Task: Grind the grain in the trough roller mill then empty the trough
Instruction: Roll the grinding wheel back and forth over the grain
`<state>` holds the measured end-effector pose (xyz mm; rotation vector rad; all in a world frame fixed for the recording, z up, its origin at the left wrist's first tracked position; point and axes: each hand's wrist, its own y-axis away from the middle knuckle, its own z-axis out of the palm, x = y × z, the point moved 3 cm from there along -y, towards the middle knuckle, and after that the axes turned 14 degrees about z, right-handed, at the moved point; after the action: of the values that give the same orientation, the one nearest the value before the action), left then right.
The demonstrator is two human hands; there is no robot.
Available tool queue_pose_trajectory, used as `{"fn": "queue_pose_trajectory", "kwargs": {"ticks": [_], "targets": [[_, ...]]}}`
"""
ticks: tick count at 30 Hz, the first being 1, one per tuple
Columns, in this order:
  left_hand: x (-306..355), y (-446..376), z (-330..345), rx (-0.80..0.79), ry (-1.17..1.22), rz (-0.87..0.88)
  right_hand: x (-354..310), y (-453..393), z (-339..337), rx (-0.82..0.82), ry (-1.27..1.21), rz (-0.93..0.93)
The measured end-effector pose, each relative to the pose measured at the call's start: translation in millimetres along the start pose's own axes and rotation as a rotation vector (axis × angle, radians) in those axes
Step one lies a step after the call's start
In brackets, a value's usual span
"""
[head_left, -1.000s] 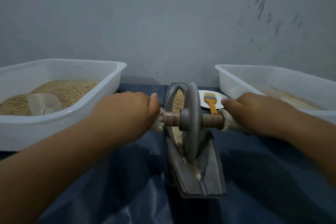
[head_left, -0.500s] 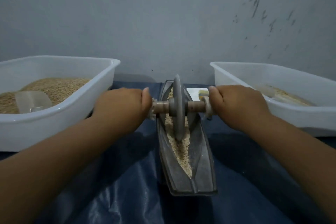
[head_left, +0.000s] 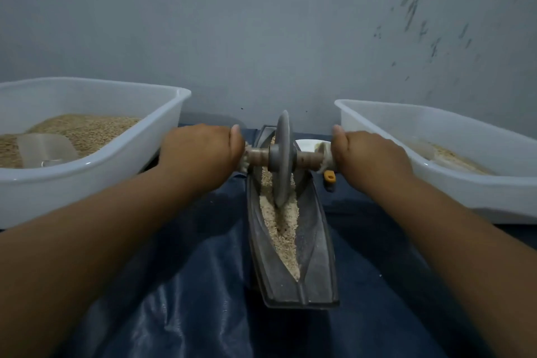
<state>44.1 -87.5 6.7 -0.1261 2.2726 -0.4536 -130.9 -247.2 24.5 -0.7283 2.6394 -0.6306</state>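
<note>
The grain (head_left: 279,224) lies in the dark trough (head_left: 315,241) on the blue sheet (head_left: 186,285) between my forearms, a pale, partly crushed ridge running from the near tip up toward the far end, with the grey roller wheel (head_left: 282,158) standing upright in it, its lower edge biting into the ridge about midway along. My left hand (head_left: 200,155) and my right hand (head_left: 370,158) each wrap one end of the wooden axle (head_left: 309,157), fingers curled tight around the cloth-bound grips, thumbs on top. To my mind the grinding is well under way, not finished: the meal looks coarse. Doing this well means, I judge, keeping both wrists level so the wheel stays upright in the groove, pressing down evenly, and running the full length of the trough so no grain piles untouched at the tips or spills over the rim. Against the frame a second ago, the wheel has travelled away from me toward the far end, my hands have gone out with it, and the crushed trail at the near end is now exposed. Outward: a white tub (head_left: 96,171) of whole grain with a clear scoop (head_left: 43,150) sits to the left, a second white tub (head_left: 465,183) to the right, a plate (head_left: 306,144) and an orange-handled brush (head_left: 329,177) behind my right fingers (head_left: 337,132)
</note>
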Motion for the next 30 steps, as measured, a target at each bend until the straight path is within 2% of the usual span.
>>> {"fn": "queue_pose_trajectory", "kwargs": {"ticks": [2,4,8,11,13,16,19,23,27,30], "targets": [[-5,-13,10,-0.038,0.037,-0.073,-6,-9,6,0.072,-0.018,0.015],[-7,-18,15,-0.087,0.068,-0.086,-7,-11,8,0.075,-0.038,0.018],[-2,2,-6,-0.069,0.065,0.066,5,7,-2,-0.031,-0.015,-0.029],[4,26,-30,-0.115,0.105,0.167,9,26,-24,-0.131,-0.009,-0.079],[8,41,-44,-0.019,0.141,0.211,8,38,-42,-0.192,0.049,-0.115],[6,58,-64,0.202,0.220,0.190,5,57,-58,-0.093,0.072,-0.164],[11,51,-53,0.083,0.225,0.195,3,55,-48,-0.020,0.112,-0.119],[11,20,-18,-0.032,0.138,0.031,-5,28,-15,0.087,0.045,-0.026],[-4,-10,5,-0.098,0.137,-0.047,-12,-8,7,0.070,-0.043,0.005],[-12,-22,8,-0.132,0.155,-0.023,-13,-23,14,0.029,-0.051,0.040]]}}
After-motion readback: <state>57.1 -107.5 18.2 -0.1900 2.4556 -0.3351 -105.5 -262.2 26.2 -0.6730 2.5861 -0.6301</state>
